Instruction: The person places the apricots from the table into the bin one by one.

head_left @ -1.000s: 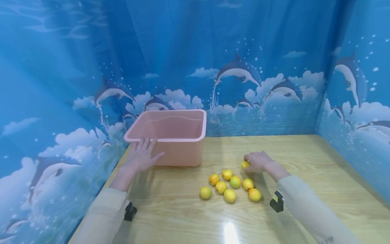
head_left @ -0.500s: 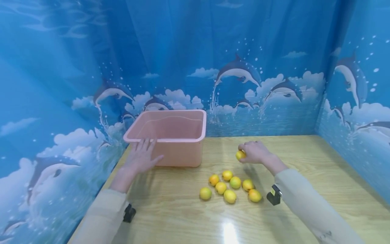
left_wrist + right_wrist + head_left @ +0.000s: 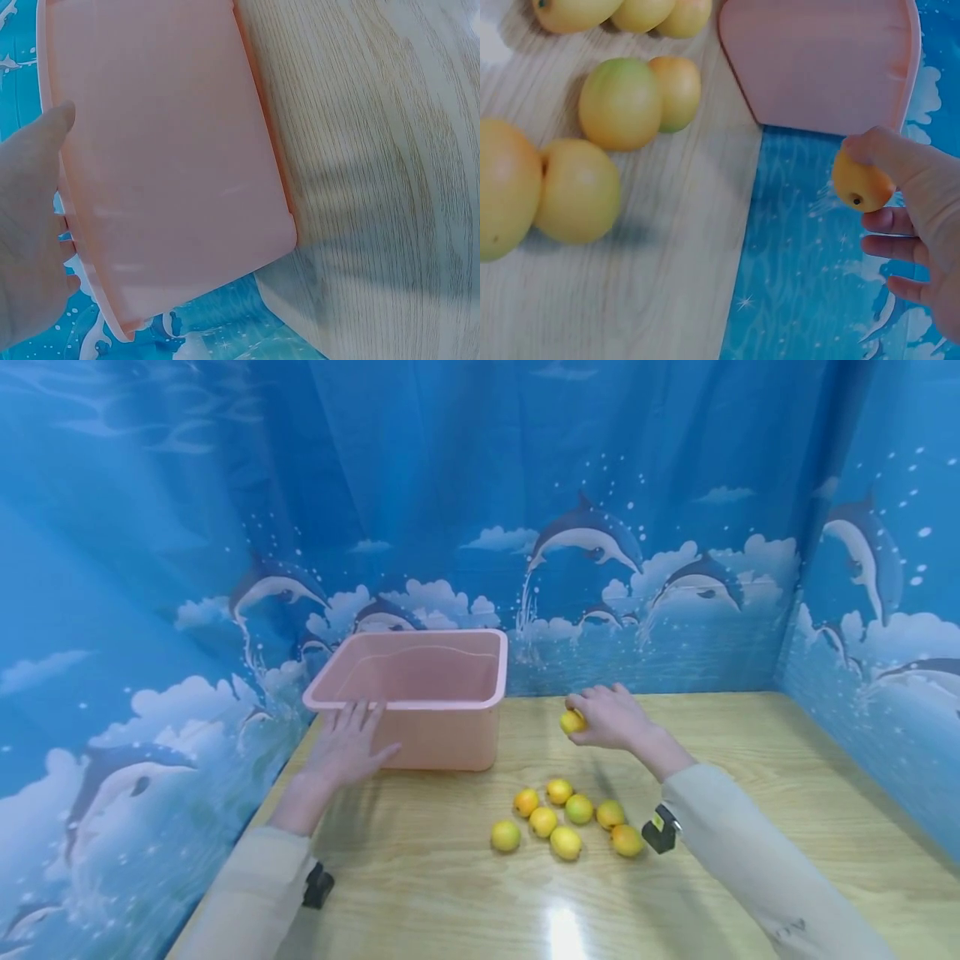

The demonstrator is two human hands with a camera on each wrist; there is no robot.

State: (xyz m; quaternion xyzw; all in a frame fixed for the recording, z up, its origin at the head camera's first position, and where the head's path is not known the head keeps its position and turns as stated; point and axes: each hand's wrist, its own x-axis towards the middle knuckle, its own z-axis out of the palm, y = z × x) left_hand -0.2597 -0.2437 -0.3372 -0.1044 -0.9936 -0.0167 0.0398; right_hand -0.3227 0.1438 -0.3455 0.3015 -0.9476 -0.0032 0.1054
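Note:
In the head view my right hand [image 3: 615,718] pinches a small yellow-orange fruit [image 3: 572,722] above the table, right of the pink bin [image 3: 442,735]. The right wrist view shows the thumb against that fruit [image 3: 861,180], whose dark stem spot faces the camera; the other fingers [image 3: 894,247] lie below it. My left hand [image 3: 347,752] rests at the bin's near rim with its fingers spread and straight. Seen from the left wrist, the thumb [image 3: 60,120] lies on the bin's outer side [image 3: 165,165] and the fingertips are partly hidden by the rim.
Several yellow and greenish fruits [image 3: 543,821] lie grouped on the wooden table [image 3: 435,893], right of and nearer than the bin. A blue dolphin-print curtain [image 3: 450,485] stands behind and at both sides. Of the bin's inside, the lower part is hidden.
My right hand has lifted the fruit from beside the group and carried it up and left, towards the bin. My left hand has hardly moved.

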